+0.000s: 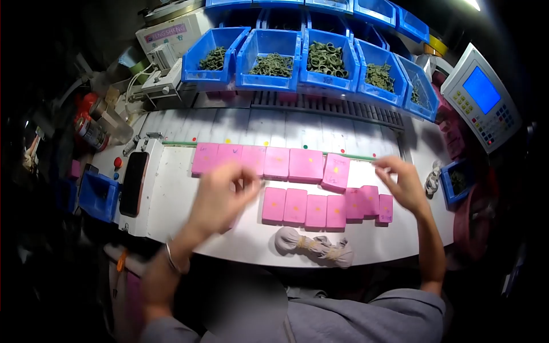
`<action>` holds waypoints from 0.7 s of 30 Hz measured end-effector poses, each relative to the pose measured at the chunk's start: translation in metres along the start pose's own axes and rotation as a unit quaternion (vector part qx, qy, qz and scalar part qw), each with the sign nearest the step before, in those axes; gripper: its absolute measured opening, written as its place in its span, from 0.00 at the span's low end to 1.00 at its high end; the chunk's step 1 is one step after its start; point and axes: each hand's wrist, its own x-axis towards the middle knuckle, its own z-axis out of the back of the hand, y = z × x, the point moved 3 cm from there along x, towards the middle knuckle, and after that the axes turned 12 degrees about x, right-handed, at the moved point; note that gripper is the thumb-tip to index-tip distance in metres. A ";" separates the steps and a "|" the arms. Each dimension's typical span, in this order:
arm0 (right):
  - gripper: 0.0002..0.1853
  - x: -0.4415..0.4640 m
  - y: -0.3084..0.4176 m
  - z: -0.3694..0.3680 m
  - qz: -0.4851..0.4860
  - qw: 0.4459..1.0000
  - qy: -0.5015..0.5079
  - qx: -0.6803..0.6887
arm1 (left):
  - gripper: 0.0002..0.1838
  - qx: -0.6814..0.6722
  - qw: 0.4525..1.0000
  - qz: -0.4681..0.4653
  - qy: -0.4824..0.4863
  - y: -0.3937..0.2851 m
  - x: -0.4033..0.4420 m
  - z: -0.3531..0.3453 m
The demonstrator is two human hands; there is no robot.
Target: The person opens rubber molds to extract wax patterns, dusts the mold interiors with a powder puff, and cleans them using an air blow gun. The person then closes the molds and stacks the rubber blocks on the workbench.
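If judging by reach alone, rate left hand (217, 197) as nearer to left-end pink block (274, 204) of front row, just right of blurred fingertips and slightly closer to the body. See left hand over left part of rear row (277, 164), hiding near edges of some blocks; cannot gauge height above tabletop (377, 246). Read left hand as loosely curled, thumb toward forefinger; cannot tell if pinching anything thin. Read right hand (407, 186) as half curled, thumb and forefinger near each other, pointing left; cannot confirm anything between. Place right hand past right end of both rows, with small end block (386, 208) left of palm and closer to the body, and skewed rear end block (335, 171) farther left. Note front-row long axes running mostly toward and away from the body, so at a slant to left forearm. Find grey tied bundle (314, 246) on near side of front row, lying roughly left-right, apart from both hands. Judge sideways offset from left fingertips to left-end pink block as the relation to mind.
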 end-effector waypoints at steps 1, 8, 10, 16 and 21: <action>0.09 -0.013 -0.010 -0.001 -0.015 1.000 0.006 0.007 | 0.04 -0.035 0.998 0.042 0.040 -0.008 0.034 0.008; 0.09 -0.078 -0.026 -0.004 -0.104 0.994 0.012 0.041 | 0.28 0.202 0.973 0.009 -0.109 0.004 0.234 0.018; 0.10 -0.086 -0.035 0.005 -0.123 0.992 0.007 0.022 | 0.31 0.210 0.968 -0.031 -0.132 -0.002 0.220 0.010; 0.25 -0.099 -0.058 0.008 -0.067 0.998 0.013 -0.014 | 0.10 0.029 0.998 -0.047 0.013 -0.035 0.077 -0.044; 0.40 -0.103 -0.070 -0.014 -0.052 0.996 0.059 -0.043 | 0.08 -0.030 0.994 0.036 0.096 -0.019 -0.007 -0.059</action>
